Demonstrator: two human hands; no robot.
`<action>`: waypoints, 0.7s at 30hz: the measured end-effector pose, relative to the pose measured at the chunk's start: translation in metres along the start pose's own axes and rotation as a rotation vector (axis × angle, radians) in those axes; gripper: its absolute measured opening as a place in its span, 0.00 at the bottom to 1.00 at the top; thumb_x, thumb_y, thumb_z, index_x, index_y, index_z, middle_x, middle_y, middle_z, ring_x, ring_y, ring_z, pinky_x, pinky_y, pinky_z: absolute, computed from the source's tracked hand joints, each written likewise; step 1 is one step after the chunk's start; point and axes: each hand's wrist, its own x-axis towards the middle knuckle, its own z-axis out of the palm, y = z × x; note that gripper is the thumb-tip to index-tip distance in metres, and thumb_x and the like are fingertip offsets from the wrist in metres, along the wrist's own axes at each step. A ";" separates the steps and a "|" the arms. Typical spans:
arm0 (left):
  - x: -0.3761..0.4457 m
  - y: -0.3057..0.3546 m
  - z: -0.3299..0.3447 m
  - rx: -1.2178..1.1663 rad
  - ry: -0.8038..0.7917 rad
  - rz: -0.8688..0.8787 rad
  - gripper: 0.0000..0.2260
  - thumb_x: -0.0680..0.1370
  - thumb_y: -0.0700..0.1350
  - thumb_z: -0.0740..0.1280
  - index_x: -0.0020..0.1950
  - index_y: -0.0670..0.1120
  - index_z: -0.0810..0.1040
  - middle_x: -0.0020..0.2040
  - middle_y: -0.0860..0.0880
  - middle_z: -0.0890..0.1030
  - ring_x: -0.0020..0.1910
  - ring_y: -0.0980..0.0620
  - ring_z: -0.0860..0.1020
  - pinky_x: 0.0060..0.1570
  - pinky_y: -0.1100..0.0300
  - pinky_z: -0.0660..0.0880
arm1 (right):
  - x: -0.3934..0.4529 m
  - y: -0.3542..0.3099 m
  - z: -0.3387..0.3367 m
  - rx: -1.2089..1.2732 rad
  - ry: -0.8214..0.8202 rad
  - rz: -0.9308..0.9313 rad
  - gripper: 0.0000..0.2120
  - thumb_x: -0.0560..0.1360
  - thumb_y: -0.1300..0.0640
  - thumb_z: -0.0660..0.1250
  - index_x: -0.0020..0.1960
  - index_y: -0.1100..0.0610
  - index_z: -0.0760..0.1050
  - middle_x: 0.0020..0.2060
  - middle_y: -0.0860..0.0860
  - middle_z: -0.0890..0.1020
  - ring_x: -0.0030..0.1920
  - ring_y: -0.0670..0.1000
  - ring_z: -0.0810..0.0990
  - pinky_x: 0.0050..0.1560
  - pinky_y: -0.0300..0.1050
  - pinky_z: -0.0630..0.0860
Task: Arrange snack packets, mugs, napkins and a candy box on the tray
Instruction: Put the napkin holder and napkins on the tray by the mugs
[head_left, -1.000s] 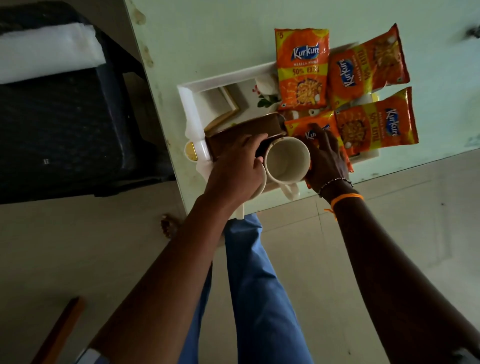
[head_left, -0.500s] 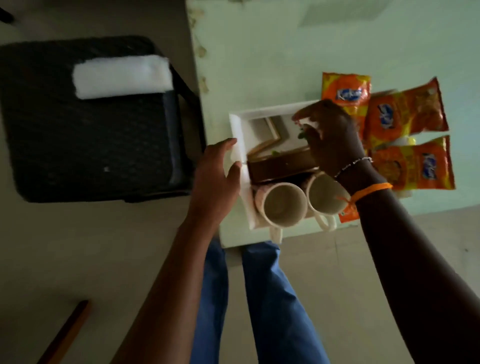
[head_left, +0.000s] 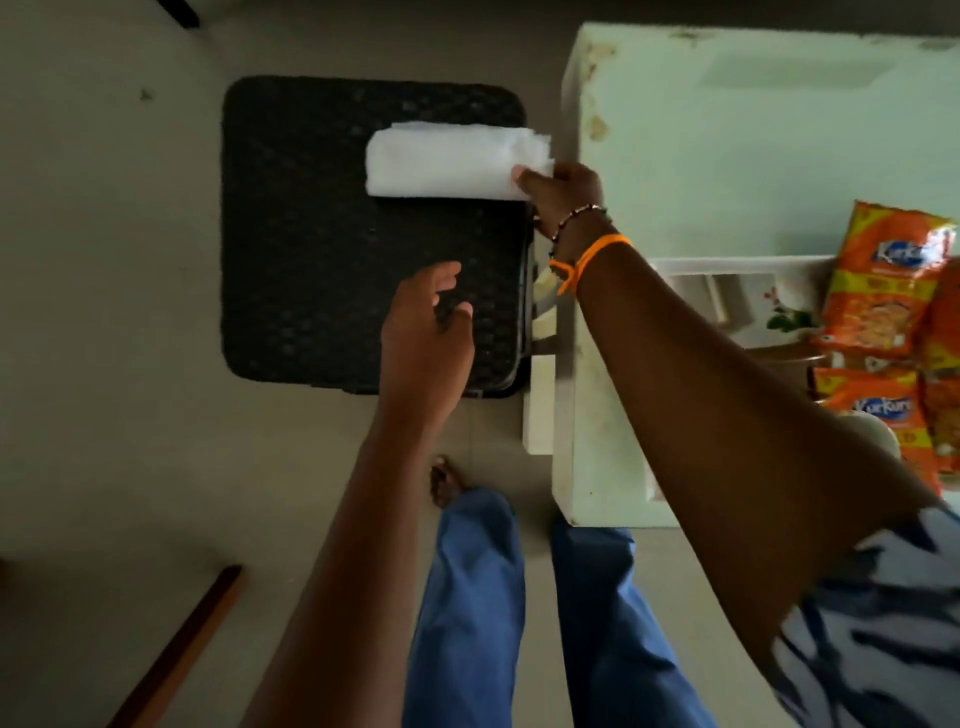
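A white stack of napkins (head_left: 447, 161) lies on a black woven stool (head_left: 322, 260) left of the table. My right hand (head_left: 563, 195) pinches the stack's right end. My left hand (head_left: 426, 332) hovers open over the stool, holding nothing. The white tray (head_left: 748, 267) sits on the pale green table (head_left: 753, 145) at the right, with orange Kurkure snack packets (head_left: 883, 280) lying across its right side. A brown candy box (head_left: 784, 356) and a mug (head_left: 872, 428) on the tray are mostly hidden behind my right forearm.
My blue-trousered legs (head_left: 478, 597) and a bare foot (head_left: 447, 480) stand on the grey floor between stool and table. A brown wooden stick (head_left: 176, 649) lies on the floor at the lower left. The table's left edge is chipped.
My view swung left from the tray to the stool. My right hand left the tray, crossed the table edge and took hold of the napkins. My left hand moved over the stool.
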 end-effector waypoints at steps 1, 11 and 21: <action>0.000 -0.001 -0.003 -0.019 -0.002 -0.011 0.16 0.77 0.40 0.62 0.65 0.50 0.71 0.63 0.50 0.75 0.62 0.57 0.72 0.57 0.67 0.68 | -0.003 -0.004 0.000 -0.013 -0.010 0.005 0.09 0.71 0.58 0.70 0.49 0.61 0.78 0.45 0.56 0.77 0.47 0.53 0.74 0.52 0.46 0.73; -0.006 0.014 0.005 -0.628 -0.299 -0.384 0.22 0.77 0.50 0.62 0.70 0.50 0.64 0.68 0.48 0.72 0.64 0.52 0.72 0.66 0.56 0.66 | -0.082 0.012 -0.111 0.351 -0.229 0.026 0.07 0.75 0.69 0.60 0.47 0.59 0.72 0.43 0.54 0.77 0.44 0.50 0.78 0.43 0.38 0.79; -0.053 0.049 0.113 -0.215 -0.403 -0.180 0.13 0.72 0.35 0.68 0.56 0.39 0.75 0.49 0.41 0.80 0.48 0.48 0.78 0.51 0.55 0.74 | -0.114 0.074 -0.258 0.003 -0.058 -0.058 0.14 0.73 0.71 0.62 0.56 0.62 0.71 0.46 0.54 0.80 0.47 0.49 0.80 0.55 0.46 0.78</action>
